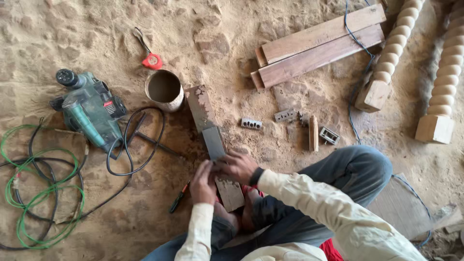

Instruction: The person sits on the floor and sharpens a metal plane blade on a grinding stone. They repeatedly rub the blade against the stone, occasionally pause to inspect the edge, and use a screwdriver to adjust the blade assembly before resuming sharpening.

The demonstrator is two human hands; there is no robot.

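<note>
A long flat sharpening stone (208, 123), brown with a grey worn middle, lies on the sandy floor and runs toward my lap. My left hand (202, 182) and my right hand (238, 166) meet on its near part, fingers bent down and pressed onto the surface. Whatever sits under the fingertips is hidden. My knees in blue jeans flank the stone's near end.
A green electric planer (89, 112) with a black cable lies left, beside a green wire coil (38, 193). A round cup (164, 89) and a red tape measure (152, 60) sit beyond the stone. Planks (319, 46), spiral-turned posts (396, 48) and small metal parts (251, 123) lie right.
</note>
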